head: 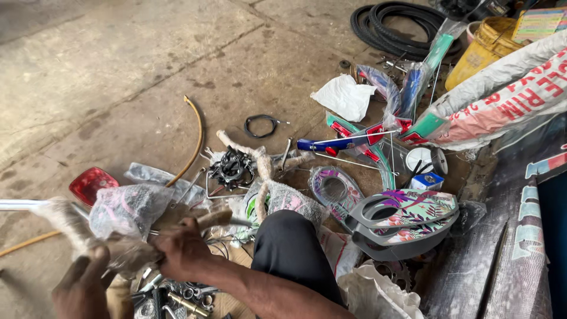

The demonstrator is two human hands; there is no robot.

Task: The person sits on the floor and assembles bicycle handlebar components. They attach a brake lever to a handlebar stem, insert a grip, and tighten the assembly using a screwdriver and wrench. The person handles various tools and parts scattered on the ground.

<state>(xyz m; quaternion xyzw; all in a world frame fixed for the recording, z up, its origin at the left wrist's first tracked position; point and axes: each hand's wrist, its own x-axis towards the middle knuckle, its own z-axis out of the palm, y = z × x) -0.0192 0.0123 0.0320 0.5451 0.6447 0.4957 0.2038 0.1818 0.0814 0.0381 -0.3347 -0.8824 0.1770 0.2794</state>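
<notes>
We saw both hands low in the view, at about seven o'clock, working on a long metal part wrapped in paper and plastic (pixel 65 221). The left hand (pixel 82 286) was curled shut around the lower end of that wrapping, and the right hand (pixel 183 251) was closed on the crumpled plastic just beside it, at about three o'clock from the left. The bare white tube end stuck out toward nine o'clock. Below the hands lay a heap of spanners and small fittings (pixel 183 295), and at twelve o'clock from them sat a red reflector (pixel 91 183) and a black brake assembly (pixel 231 166). Farther off, toward two o'clock, lay grey chain guards with floral print (pixel 404 221), wrapped frame pieces (pixel 366 139) and coiled tyres (pixel 401 26) on the concrete floor (pixel 118 71). We judged that a hard tug on the wrapping could swing the long end into the reflector, or that torn plastic could let the part slip down onto the loose tools and scatter them.
</notes>
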